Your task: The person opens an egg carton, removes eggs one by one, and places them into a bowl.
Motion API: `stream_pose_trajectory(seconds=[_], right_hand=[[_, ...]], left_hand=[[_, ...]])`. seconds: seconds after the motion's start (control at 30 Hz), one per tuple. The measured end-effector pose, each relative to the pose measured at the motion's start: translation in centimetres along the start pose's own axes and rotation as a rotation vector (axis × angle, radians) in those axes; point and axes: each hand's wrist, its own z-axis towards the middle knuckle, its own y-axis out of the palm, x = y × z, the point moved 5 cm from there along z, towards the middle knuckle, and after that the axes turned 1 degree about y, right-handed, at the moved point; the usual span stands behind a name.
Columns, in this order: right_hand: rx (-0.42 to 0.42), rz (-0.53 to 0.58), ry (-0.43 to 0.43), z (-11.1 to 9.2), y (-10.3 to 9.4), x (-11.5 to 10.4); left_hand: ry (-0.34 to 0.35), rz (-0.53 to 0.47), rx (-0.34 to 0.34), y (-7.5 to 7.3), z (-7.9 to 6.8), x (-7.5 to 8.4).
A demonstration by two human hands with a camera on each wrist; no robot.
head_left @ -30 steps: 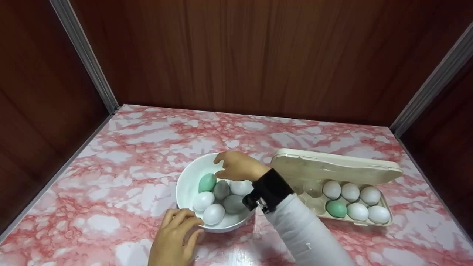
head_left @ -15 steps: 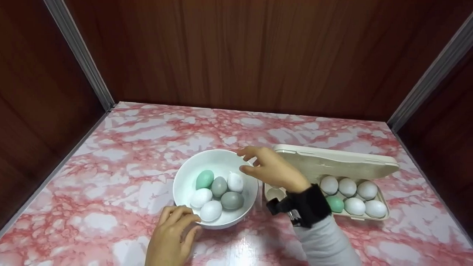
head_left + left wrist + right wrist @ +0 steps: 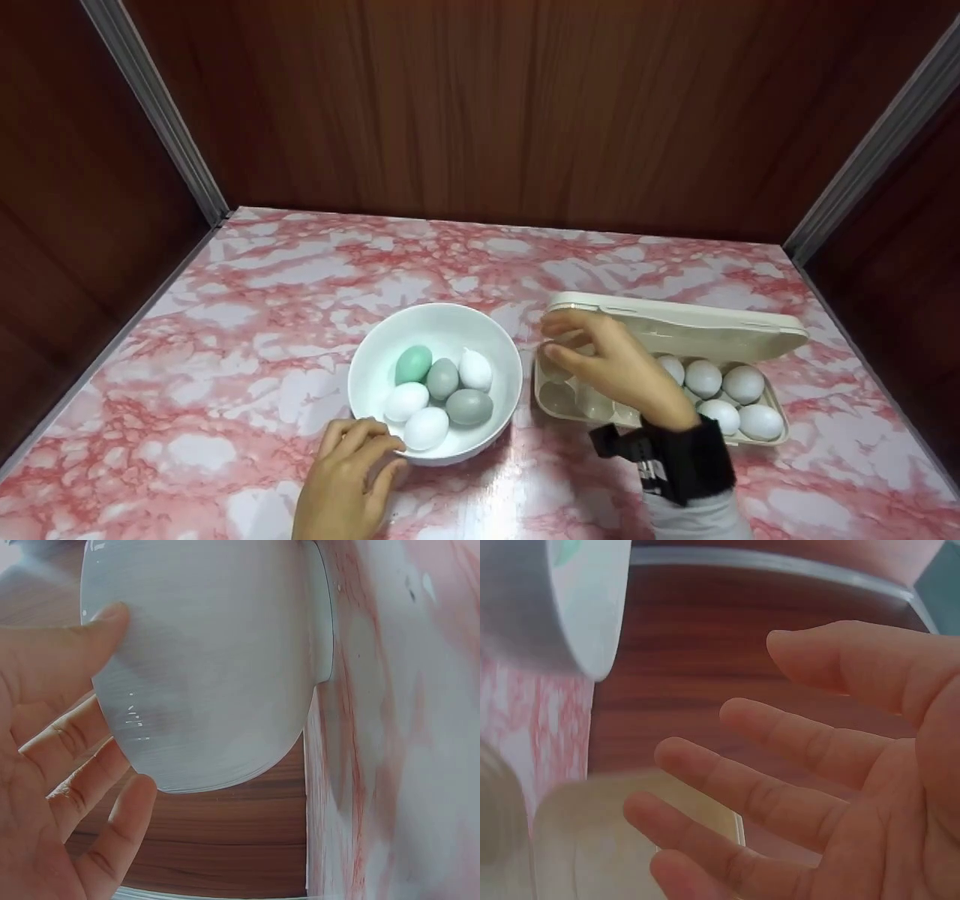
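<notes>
A white bowl [image 3: 446,324] holds several eggs: a green egg [image 3: 413,365], two grey eggs, among them one grey egg [image 3: 469,407] on the right, and three white eggs, one white egg [image 3: 425,429] being nearest the front. At the bowl's front left rim is my left hand [image 3: 343,480]; its thumb [image 3: 111,634] lies against the outer wall while the fingers reach to the rim. To the right, my right hand [image 3: 619,367] hovers over the left part of an open egg carton [image 3: 559,399], fingers spread and holding nothing. The hand and wrist cover part of the carton.
White eggs [image 3: 744,384] fill the carton's right end, and several left cups are bare. Its lid [image 3: 739,336] stands tilted up at the back. Dark wood panels [image 3: 450,112] enclose the red-and-white marbled table [image 3: 255,330] at the back and sides.
My right hand has moved right, from above the bowl to above the carton. The left hand keeps its place at the bowl's rim, and the eggs lie as before.
</notes>
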Motion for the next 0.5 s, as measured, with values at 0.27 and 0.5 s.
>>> stream_pose_trajectory(seconds=[0.27,0.5], right_hand=[[0.102,-0.006,0.072,-3.5,-3.0,2.2],[0.177,-0.099,0.161,-5.9,-5.2,4.3]], left_hand=[[0.017,-0.012,0.010,0.0,0.0,-0.1],[0.013,0.001,-0.009,0.0,0.0,-0.1]])
